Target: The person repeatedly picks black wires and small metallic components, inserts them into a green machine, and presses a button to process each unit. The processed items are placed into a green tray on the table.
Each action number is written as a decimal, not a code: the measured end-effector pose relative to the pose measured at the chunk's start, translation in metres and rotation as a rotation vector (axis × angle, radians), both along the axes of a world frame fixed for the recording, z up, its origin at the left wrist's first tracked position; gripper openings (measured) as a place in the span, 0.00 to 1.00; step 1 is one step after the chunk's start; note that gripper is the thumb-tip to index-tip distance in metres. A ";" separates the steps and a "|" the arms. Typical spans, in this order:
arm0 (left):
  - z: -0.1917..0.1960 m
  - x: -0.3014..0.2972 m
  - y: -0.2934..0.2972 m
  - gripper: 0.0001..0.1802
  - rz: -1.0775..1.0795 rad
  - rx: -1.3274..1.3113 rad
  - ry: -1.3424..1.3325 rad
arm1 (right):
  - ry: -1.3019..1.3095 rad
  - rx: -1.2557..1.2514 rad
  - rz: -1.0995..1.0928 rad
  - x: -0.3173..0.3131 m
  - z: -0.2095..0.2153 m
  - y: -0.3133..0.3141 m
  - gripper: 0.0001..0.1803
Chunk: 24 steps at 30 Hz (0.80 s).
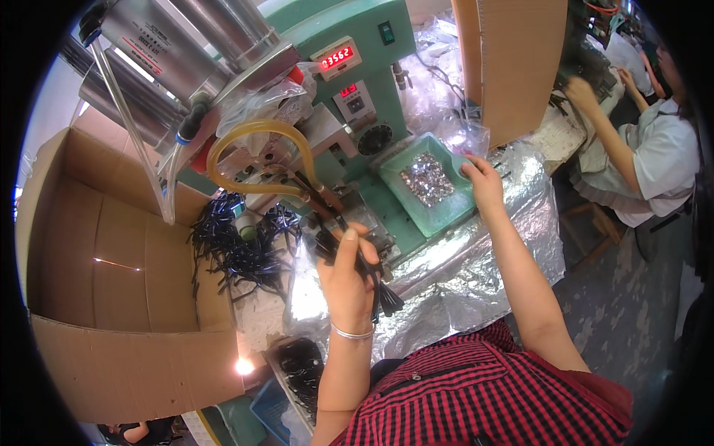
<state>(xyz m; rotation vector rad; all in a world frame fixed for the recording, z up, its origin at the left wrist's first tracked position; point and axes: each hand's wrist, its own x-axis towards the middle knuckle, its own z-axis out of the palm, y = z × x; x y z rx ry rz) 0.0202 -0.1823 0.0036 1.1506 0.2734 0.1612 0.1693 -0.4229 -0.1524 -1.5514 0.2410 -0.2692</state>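
My left hand (348, 279) is closed round a bundle of thin black strips (388, 299), whose ends stick out past the fingers. It is close in front of the metal work head (364, 219) of a green machine. My right hand (485, 183) is at the right rim of a green tray (428, 224), with its fingers curled together. A short dark tip pokes out beside that hand; what the fingers hold is unclear. Small shiny silvery pieces (428, 181) lie in a heap in the tray.
The green machine (297, 37) carries red-lit displays and a looped yellow hose (260, 125). A tangle of black strips (242, 249) lies left, beside a large open cardboard box (126, 253). Crinkled foil (476, 267) covers the bench edge. Another person (639, 156) works at far right, beyond a cardboard panel (520, 67).
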 end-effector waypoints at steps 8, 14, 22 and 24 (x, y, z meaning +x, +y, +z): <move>0.000 0.000 0.003 0.08 -0.028 -0.018 -0.001 | 0.022 0.010 0.020 0.000 -0.001 -0.003 0.20; -0.002 0.000 0.005 0.09 -0.031 -0.021 0.001 | 0.017 0.003 0.014 0.001 -0.002 -0.002 0.21; -0.001 0.000 0.005 0.09 -0.033 -0.027 0.001 | 0.032 -0.009 0.017 0.002 -0.003 -0.003 0.21; -0.001 0.001 0.003 0.08 -0.013 0.010 0.006 | 0.033 0.031 0.020 0.000 0.000 -0.002 0.21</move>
